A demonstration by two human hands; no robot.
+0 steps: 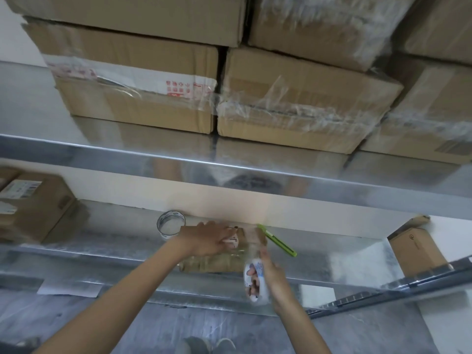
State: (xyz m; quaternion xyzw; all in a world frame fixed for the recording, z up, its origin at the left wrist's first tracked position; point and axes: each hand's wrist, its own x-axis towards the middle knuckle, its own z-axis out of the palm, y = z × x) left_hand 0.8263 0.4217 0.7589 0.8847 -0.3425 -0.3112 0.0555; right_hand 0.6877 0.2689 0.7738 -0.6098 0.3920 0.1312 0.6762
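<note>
Small cardboard box [212, 263]: lies flat on the lower metal shelf [102, 249], near its front edge. Its long axis runs left to right along the shelf. Its surface is glossy with clear tape and blurred.
Left hand [207, 238]: rests palm down on the far left part of the box top, fingers pointing right.
Left grip: wide, with the fingers straight and spread, pressing the box and clasping nothing.
Label [233, 241]: a white and pink patch on the box, at the left fingertips.
Right hand [270, 274]: at the box's right end, just over the shelf's front edge, blurred by motion.
Right grip: closed round the tape roll [255, 284].
Tape roll: stands on edge, its printed white face turned left. Its long outline runs toward and away from the person.
Tape strip [255, 241]: clear, and stretches from the roll away toward the far right end of the box.
Utility knife [277, 240]: green, lies on the shelf just right of the box. It is slanted, with one end at the wall and the other nearer the person and further right.
Second tape roll [170, 224]: stands by the wall, behind the left wrist.
Upper shelf [153, 155]: carries stacked, film-wrapped cartons [143, 80].
Side cartons: one at the far left [33, 205], one at the far right [416, 249].
</note>
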